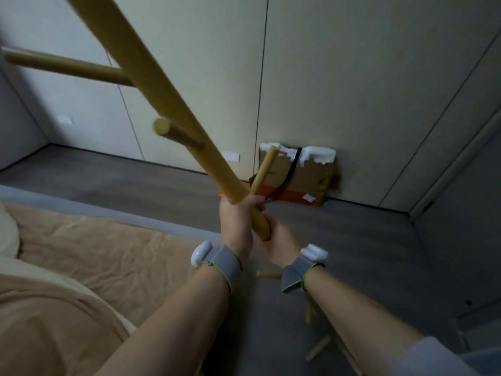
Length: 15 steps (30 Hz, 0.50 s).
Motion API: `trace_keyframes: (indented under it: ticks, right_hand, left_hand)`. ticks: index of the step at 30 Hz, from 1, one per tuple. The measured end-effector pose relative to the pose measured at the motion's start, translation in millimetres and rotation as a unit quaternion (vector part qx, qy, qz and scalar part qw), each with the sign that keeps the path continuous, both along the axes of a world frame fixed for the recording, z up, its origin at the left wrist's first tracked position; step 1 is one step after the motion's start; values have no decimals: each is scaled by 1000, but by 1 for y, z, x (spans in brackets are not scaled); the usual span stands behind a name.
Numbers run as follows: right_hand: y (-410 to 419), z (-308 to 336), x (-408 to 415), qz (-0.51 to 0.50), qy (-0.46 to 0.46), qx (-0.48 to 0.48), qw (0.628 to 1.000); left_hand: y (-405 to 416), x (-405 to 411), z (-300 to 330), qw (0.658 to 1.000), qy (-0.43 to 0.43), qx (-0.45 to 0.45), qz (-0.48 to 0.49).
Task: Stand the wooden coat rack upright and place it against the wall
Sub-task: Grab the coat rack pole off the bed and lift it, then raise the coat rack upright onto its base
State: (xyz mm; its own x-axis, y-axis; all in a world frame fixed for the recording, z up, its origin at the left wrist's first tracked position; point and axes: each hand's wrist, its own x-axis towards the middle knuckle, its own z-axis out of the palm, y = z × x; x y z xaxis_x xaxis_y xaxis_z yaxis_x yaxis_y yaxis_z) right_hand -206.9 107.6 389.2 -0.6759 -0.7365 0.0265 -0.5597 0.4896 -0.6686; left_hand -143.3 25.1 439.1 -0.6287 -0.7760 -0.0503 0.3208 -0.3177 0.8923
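Left hand (237, 217) and right hand (280, 244) both clamped on tilted wooden coat rack (151, 85) pole, raised over floor (352, 240) beside bed (108, 253); raising step underway; next likely: bring vertical, carry to wall (352, 90).

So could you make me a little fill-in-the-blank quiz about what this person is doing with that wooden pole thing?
1. Both hands, the left hand and the right hand, grip the main pole of the wooden coat rack, which is ____ rather than upright.
2. Each wrist wears a grey ____.
3. The cardboard box stands on the floor against the ____.
4. To the person's left lies a tan ____.

Missing words: tilted; strap; wall; blanket
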Motion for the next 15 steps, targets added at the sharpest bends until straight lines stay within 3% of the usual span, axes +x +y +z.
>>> trace_keyframes:
  ticks: [5,15]
  right_hand:
    - [61,14,-35,-64,-79,-44,994]
    - [199,32,-132,-130,-235,-216,939]
  left_hand:
    - [53,-40,19,987,-28,-124,-102]
    - [172,-155,64,952,-68,-119,-273]
